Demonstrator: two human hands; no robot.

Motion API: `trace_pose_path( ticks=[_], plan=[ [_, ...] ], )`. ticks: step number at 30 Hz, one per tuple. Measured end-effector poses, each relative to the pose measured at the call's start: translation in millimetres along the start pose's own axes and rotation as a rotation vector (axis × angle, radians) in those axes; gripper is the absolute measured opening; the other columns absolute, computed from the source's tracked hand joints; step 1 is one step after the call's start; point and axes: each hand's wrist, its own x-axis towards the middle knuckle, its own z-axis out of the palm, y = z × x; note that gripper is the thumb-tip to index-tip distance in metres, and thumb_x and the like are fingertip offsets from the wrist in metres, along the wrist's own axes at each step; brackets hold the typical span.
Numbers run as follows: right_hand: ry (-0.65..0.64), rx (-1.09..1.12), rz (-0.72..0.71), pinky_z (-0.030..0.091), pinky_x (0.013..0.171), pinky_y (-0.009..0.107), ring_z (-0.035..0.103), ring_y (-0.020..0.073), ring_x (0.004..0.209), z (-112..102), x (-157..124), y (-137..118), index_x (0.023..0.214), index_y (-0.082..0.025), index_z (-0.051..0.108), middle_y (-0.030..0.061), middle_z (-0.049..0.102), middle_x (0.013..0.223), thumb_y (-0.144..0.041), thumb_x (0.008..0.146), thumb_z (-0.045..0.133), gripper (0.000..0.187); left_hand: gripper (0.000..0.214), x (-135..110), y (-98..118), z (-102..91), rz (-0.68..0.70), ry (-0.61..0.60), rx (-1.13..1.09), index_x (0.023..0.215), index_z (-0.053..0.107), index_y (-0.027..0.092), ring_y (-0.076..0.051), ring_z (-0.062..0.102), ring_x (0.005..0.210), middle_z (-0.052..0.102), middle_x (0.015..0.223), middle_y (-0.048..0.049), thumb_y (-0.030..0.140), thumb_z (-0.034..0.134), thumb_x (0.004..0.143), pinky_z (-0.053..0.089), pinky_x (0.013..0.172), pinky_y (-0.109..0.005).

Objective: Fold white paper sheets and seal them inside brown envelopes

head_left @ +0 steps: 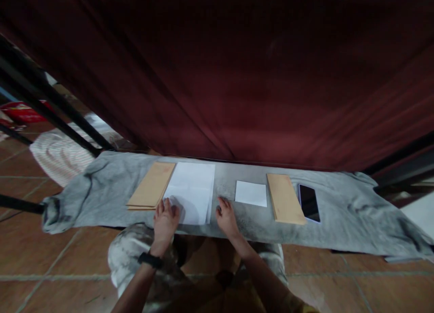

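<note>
My left hand rests at the lower left corner of white paper sheets, its fingers apart and touching the paper near the brown envelopes stacked on the left. My right hand is on the grey cloth just right of the sheets, fingers loosely bent and apart, with nothing visible in them. A smaller white paper, apparently folded, lies to the right of that hand. Beyond it are more brown envelopes.
A phone with a dark screen lies right of the envelopes. Grey cloth covers the narrow bench. Behind it hangs a dark red curtain. Black metal bars stand at the left, with striped fabric on the tiled floor.
</note>
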Motion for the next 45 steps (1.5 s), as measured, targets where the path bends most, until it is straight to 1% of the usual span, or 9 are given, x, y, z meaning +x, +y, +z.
trace_pose_path(
  ticks=[8, 13, 19, 24, 29, 32, 35, 41, 45],
  plan=[
    [-0.033, 0.012, 0.081, 0.048, 0.107, 0.044, 0.058, 0.0275, 0.125, 28, 7, -35, 0.135, -0.014, 0.060, 0.0159, 0.064, 0.134, -0.010, 0.084, 0.052, 0.053, 0.057, -13, -13, -1.3, 0.006, -0.006, -0.041, 0.148, 0.045, 0.011, -0.038, 0.049, 0.133, 0.045, 0.153, -0.0221, 0.036, 0.042, 0.097, 0.044, 0.103, -0.057],
    [0.011, 0.037, 0.069, 0.048, 0.107, 0.043, 0.056, 0.0269, 0.128, 31, 4, -41, 0.135, -0.014, 0.060, 0.0150, 0.062, 0.136, -0.010, 0.085, 0.051, 0.051, 0.053, -6, -13, -6.3, -0.013, -0.056, -0.054, 0.144, 0.050, 0.015, -0.038, 0.048, 0.132, 0.046, 0.152, -0.0195, 0.038, 0.043, 0.097, 0.044, 0.102, -0.056],
    [-0.046, 0.000, 0.078, 0.045, 0.111, 0.044, 0.054, 0.0270, 0.131, 30, 5, -48, 0.137, -0.013, 0.059, 0.0156, 0.060, 0.139, -0.011, 0.085, 0.052, 0.052, 0.048, -6, -16, -9.6, 0.035, -0.107, 0.010, 0.140, 0.054, 0.017, -0.038, 0.046, 0.134, 0.046, 0.153, -0.0173, 0.035, 0.043, 0.097, 0.044, 0.102, -0.057],
    [-0.053, 0.039, 0.048, 0.046, 0.111, 0.040, 0.054, 0.0252, 0.131, 25, 3, -40, 0.136, -0.010, 0.059, 0.0160, 0.061, 0.138, -0.008, 0.084, 0.049, 0.053, 0.046, -8, -6, 0.6, 0.158, -0.025, 0.006, 0.138, 0.056, 0.015, -0.036, 0.047, 0.135, 0.046, 0.153, -0.0178, 0.030, 0.043, 0.097, 0.045, 0.105, -0.055],
    [0.021, 0.005, -0.041, 0.045, 0.112, 0.042, 0.054, 0.0244, 0.131, -2, 0, -13, 0.138, -0.013, 0.058, 0.0138, 0.060, 0.139, -0.009, 0.088, 0.046, 0.052, 0.048, -27, 40, 29.3, 0.506, 0.029, -0.124, 0.143, 0.049, 0.014, -0.032, 0.036, 0.147, 0.043, 0.156, -0.0177, 0.026, 0.040, 0.098, 0.041, 0.115, -0.050],
    [0.094, -0.090, -0.102, 0.042, 0.115, 0.047, 0.046, 0.0242, 0.138, -33, 2, 17, 0.143, -0.014, 0.052, 0.0141, 0.053, 0.148, -0.012, 0.093, 0.042, 0.051, 0.053, -42, 80, 44.2, 0.681, 0.040, -0.172, 0.150, 0.040, 0.013, -0.030, 0.031, 0.150, 0.038, 0.160, -0.0170, 0.024, 0.039, 0.098, 0.040, 0.116, -0.052],
    [0.197, -0.217, -0.052, 0.039, 0.116, 0.049, 0.036, 0.0251, 0.145, -65, 6, 54, 0.146, -0.012, 0.047, 0.0162, 0.045, 0.154, -0.019, 0.099, 0.038, 0.048, 0.054, -52, 122, 52.6, 0.833, 0.008, -0.168, 0.151, 0.036, 0.010, -0.028, 0.030, 0.151, 0.038, 0.160, -0.0171, 0.021, 0.038, 0.098, 0.040, 0.118, -0.049],
    [0.126, -0.450, 0.023, 0.032, 0.116, 0.057, 0.031, 0.0301, 0.149, -95, 4, 104, 0.149, -0.010, 0.044, 0.0196, 0.041, 0.157, -0.024, 0.103, 0.034, 0.049, 0.055, -54, 197, 67.8, 0.974, -0.068, -0.127, 0.152, 0.036, 0.010, -0.025, 0.026, 0.153, 0.036, 0.162, -0.0147, 0.028, 0.038, 0.100, 0.031, 0.123, -0.046],
    [0.067, -0.566, 0.115, 0.030, 0.117, 0.052, 0.030, 0.0299, 0.149, -92, 2, 109, 0.151, -0.013, 0.043, 0.0182, 0.035, 0.161, -0.025, 0.103, 0.035, 0.050, 0.057, -46, 219, 85.1, 0.946, -0.061, -0.114, 0.153, 0.036, 0.009, -0.025, 0.027, 0.152, 0.036, 0.161, -0.0166, 0.035, 0.036, 0.101, 0.026, 0.124, -0.048]
  ],
)
